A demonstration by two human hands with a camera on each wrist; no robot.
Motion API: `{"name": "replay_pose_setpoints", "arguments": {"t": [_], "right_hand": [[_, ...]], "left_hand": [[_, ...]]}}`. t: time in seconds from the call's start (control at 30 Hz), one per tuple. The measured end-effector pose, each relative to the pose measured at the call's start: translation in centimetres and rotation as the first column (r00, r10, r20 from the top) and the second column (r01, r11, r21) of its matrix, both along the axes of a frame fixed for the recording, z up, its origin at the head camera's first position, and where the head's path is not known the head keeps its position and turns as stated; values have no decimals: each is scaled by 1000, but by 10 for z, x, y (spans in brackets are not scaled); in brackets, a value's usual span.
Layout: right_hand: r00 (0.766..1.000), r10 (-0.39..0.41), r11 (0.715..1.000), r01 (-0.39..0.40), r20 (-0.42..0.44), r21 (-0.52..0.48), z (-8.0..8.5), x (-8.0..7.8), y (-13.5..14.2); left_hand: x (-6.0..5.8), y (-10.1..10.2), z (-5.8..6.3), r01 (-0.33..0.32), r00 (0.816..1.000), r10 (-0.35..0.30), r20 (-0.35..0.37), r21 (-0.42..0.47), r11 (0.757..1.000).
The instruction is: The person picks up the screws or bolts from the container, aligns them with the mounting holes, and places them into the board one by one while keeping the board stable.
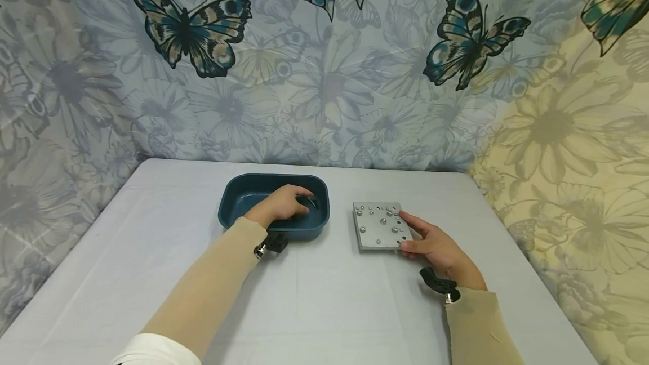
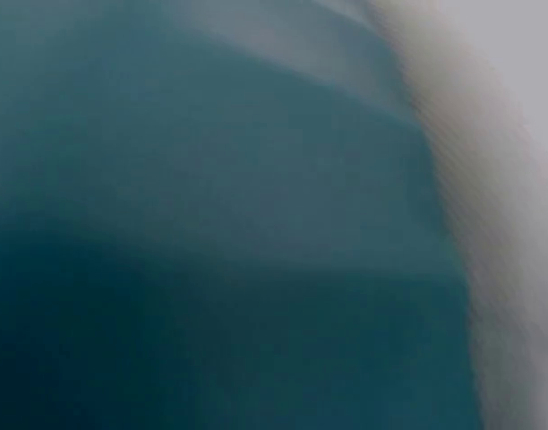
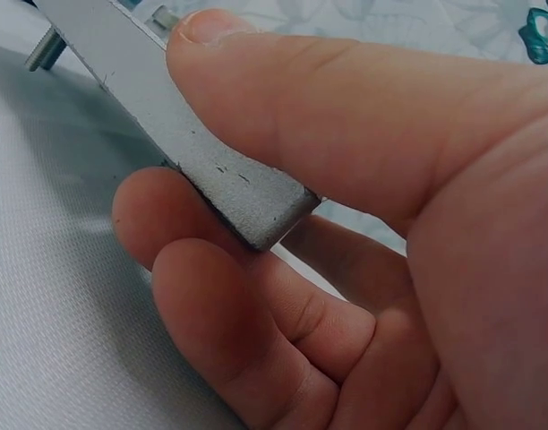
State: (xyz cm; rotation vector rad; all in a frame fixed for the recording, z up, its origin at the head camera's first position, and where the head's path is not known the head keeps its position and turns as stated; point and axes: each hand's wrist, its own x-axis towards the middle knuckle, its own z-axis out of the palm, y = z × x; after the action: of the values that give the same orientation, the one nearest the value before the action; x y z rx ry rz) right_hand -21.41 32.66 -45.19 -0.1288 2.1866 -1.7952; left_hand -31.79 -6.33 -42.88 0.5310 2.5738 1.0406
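Observation:
Inside the dark teal tray (image 1: 242, 228) my left hand (image 1: 279, 204) reaches toward the right end, index finger and thumb spread apart. A small shiny metal piece (image 1: 312, 202) lies by those fingertips. Only the blurred teal tray wall (image 2: 256, 161) and the sleeve (image 2: 489, 215) fill the left wrist view. My right hand (image 1: 436, 244) grips the right edge of a square grey metal plate (image 1: 372, 228) that has several bolts and holes on its face. In the right wrist view, the thumb presses one side of the plate (image 3: 229, 175), with fingers under it; a threaded bolt end (image 3: 45, 49) sticks out below.
A white cloth covers the table (image 1: 314, 297), and the tray stands left of the plate with a gap between. Behind the table hangs a flowered backdrop with butterflies (image 1: 185, 32). Black wrist cameras (image 1: 438, 283) sit on both forearms.

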Motion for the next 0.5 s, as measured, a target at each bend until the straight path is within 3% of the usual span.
{"name": "replay_pose_setpoints", "arguments": {"t": [0.13, 0.33, 0.5], "right_hand": [[1000, 3, 1000, -3, 4, -16, -1, -1, 0], [1000, -4, 1000, 4, 1, -22, -2, -2, 1], [1000, -4, 1000, 4, 0, -17, -3, -1, 2]], "left_hand": [[-1, 4, -1, 70, 993, -79, -83, -100, 993], [-3, 7, -5, 170, 964, -207, -165, -211, 963], [-5, 9, -9, 183, 950, -234, -206, -237, 954]]}}
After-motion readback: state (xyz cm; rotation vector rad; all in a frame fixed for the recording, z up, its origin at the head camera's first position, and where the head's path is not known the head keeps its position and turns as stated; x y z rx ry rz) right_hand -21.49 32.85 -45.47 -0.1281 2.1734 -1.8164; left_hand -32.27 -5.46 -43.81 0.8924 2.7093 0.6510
